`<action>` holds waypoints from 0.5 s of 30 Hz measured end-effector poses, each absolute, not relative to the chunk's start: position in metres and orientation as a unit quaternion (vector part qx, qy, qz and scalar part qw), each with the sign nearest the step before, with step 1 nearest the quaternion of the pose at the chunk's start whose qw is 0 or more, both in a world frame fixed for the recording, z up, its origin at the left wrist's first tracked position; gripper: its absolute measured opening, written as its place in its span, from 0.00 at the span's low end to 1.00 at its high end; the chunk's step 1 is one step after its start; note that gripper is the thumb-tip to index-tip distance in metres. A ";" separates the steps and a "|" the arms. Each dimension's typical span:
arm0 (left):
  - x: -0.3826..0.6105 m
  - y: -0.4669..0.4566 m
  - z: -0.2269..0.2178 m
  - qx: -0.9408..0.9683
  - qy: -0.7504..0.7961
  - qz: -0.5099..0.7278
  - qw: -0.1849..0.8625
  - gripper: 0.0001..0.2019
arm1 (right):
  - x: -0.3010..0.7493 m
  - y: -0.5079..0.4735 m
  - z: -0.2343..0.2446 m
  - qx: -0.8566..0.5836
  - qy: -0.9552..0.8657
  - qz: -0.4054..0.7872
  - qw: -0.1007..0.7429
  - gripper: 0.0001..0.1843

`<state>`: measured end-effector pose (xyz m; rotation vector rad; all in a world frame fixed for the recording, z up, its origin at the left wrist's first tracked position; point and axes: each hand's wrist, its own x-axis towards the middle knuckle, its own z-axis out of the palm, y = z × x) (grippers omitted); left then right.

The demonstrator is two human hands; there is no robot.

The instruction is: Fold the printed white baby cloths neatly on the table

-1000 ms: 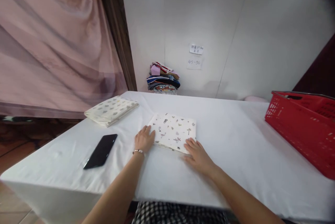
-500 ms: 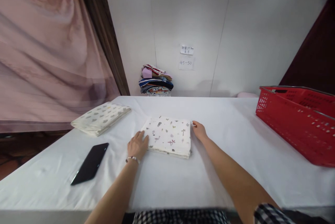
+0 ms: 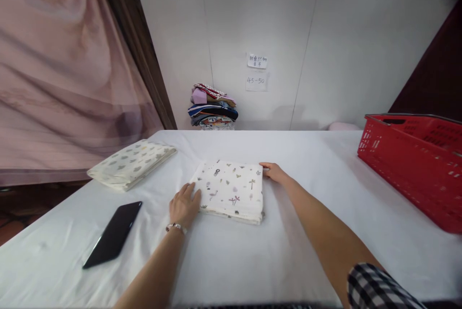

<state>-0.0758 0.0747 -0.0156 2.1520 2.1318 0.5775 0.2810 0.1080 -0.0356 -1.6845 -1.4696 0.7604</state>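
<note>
A folded white cloth (image 3: 229,191) with small plant and animal prints lies flat in the middle of the table. My left hand (image 3: 184,205), wearing a bracelet, rests along its left edge with the fingers spread and lying flat. At the cloth's far right corner, my right hand (image 3: 273,172) has its fingers and thumb closed on the edge. Part of that grip is hidden from view. Further left lies another folded cloth (image 3: 132,162), white with grey shapes, apart from both hands.
A black phone-like slab (image 3: 113,234) lies on the white-covered table (image 3: 310,251) at the left. To the right stands a red plastic basket (image 3: 407,164). Behind the far edge, a stack of folded fabrics (image 3: 212,109) sits against the wall, below paper notes (image 3: 256,81).
My right hand has come onto the far right corner of the cloth, its fingers stretched further over the edge. My left hand stays at the left edge. The view has shifted slightly.
</note>
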 end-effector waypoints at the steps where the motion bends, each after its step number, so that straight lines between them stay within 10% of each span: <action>1: -0.076 0.075 -0.016 0.697 0.692 0.187 0.029 0.22 | 0.282 0.109 -0.035 -0.658 -0.575 0.305 0.379 0.26; 15: -0.076 0.076 -0.019 0.699 0.689 0.188 0.023 0.22 | 0.282 0.105 -0.033 -0.658 -0.546 0.289 0.430 0.14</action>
